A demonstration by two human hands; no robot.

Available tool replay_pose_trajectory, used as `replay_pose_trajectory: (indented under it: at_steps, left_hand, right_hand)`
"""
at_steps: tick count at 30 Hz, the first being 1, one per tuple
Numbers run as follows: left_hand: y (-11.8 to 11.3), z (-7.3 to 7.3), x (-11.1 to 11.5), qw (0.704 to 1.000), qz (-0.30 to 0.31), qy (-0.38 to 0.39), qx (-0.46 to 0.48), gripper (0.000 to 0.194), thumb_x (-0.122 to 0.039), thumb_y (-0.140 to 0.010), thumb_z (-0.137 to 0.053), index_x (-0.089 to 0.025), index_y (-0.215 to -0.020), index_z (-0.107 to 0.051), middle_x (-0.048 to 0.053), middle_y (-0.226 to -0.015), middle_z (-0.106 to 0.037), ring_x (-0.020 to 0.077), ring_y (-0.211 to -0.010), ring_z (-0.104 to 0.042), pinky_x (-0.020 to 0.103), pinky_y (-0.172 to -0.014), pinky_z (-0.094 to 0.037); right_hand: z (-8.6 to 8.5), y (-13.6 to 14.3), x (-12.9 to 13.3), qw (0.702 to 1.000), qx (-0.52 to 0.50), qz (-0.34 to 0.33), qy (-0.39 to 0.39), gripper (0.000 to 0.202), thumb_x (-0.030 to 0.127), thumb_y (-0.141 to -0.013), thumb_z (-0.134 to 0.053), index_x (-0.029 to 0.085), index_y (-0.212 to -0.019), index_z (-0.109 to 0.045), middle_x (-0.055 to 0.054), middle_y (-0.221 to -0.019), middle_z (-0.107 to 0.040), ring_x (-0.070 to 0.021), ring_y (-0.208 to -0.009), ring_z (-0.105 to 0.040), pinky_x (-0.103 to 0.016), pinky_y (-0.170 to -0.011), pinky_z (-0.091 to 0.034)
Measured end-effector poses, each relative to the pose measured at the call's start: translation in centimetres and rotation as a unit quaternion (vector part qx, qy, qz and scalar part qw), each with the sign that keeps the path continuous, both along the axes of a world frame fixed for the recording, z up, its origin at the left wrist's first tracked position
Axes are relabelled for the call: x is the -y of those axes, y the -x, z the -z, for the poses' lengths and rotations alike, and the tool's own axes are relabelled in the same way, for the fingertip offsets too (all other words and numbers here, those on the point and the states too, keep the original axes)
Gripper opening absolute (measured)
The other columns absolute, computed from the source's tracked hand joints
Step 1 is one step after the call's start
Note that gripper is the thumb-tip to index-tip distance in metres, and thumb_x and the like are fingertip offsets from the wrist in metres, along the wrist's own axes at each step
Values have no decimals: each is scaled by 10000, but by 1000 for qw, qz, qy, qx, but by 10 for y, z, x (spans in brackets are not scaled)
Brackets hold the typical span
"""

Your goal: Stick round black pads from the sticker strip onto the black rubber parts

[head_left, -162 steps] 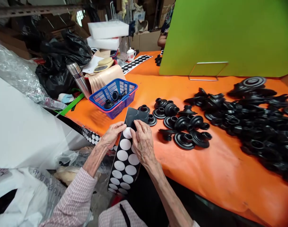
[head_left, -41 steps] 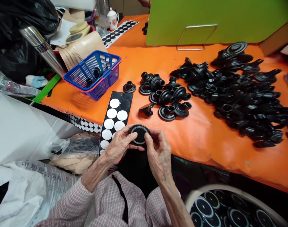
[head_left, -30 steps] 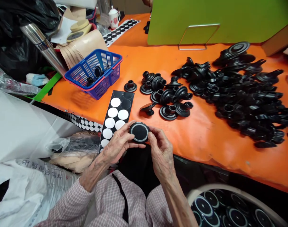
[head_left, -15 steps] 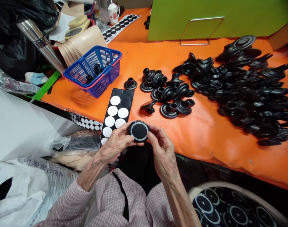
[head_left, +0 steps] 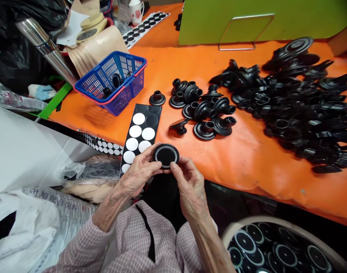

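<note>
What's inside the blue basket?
Inside the blue basket are at least two black parts; one looks round. The basket's near side covers some of the bottom, so anything lying low there can't be seen.

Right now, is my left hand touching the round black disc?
Touching. The head view shows the left hand gripping the round black disc, thumb on its rim.

This looks like a small workshop. 1 orange worktop point(head_left: 247, 167) holds a big pile of black parts point(head_left: 298, 117), all much alike, and 1 blue basket point(head_left: 130, 94) with more. A round tub point(head_left: 264, 219) has lots of black discs point(head_left: 285, 254). A printed sack point(head_left: 68, 212) sits close by.
</note>
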State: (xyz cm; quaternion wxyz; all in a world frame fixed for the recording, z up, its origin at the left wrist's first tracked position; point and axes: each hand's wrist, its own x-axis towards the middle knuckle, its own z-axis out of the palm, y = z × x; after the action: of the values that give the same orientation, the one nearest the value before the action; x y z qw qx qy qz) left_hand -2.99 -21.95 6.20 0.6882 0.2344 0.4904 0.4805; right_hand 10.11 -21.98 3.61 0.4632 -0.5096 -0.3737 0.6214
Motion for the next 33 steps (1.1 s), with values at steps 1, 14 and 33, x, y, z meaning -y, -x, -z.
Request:
replay_pose_trajectory:
  at_steps: [1, 14, 33]
  left_hand:
    - [0, 0, 1, 1000, 5, -5, -1, 432, -132, -774, -674, -206, -1197, -626, 75, -1217, -636, 230, -1101, -609, 391, -938, -524]
    - [2, 1, 4, 1000, -4, 2, -14, 386, -168, -747, -721, -170, -1127, -654, 72, -1073, -682, 173, -923, -654, 307, -808, -544]
    - [6, 7, 4, 997, 15, -10, -77, 572, -189, -702, -732, -179, -1259, -601, 69, -1046, -691, 137, -882, -610, 230, -726, -486]
  right_hand:
    - [-1, 1, 0, 1000, -8, 6, 3, 226, 393, -796, -672, 212, -921, -622, -21, -928, -664, -172, -872, -624, -328, -808, -522]
    - [5, 3, 0, 999, -44, 28, 13, 272, 422, -769, -697, 203, -918, -632, -13, -916, -646, -158, -872, -593, -299, -797, -487]
    - [9, 8, 3, 996, -80, -6, 49, 325, 345, -714, -737, 207, -977, -607, -4, -952, -637, -152, -922, -597, -314, -866, -485]
